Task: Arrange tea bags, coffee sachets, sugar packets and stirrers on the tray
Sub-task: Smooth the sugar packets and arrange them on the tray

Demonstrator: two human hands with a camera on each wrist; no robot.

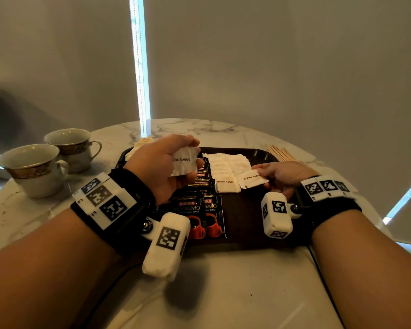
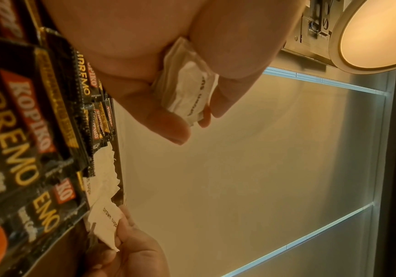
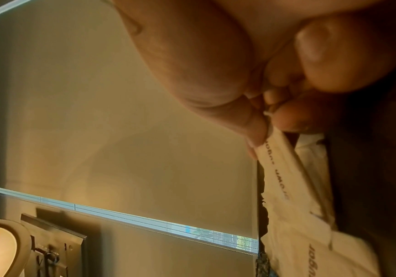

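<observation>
A dark tray (image 1: pixel 244 210) lies on the marble table. On it run two rows of black Kopiko coffee sachets (image 1: pixel 195 207) (image 2: pixel 14 131) and, to their right, rows of white brown sugar packets (image 1: pixel 226 167). My left hand (image 1: pixel 166 167) is raised above the sachets and grips a small stack of sugar packets (image 1: pixel 184 161) (image 2: pixel 187 90). My right hand (image 1: pixel 278 174) is low over the tray's right part and pinches one sugar packet (image 1: pixel 253 180) (image 2: pixel 107 224) (image 3: pixel 277 168) by its edge, beside the nearest laid packet (image 1: pixel 226 185). Wooden stirrers (image 1: pixel 280 151) lie off the tray at the back right.
Two gold-banded cups (image 1: pixel 33 169) (image 1: pixel 71 148) stand on the table (image 1: pixel 247 293) to the left of the tray. Pale packets (image 1: pixel 142 144) sit behind the tray's far left corner. A grey blind hangs behind the table.
</observation>
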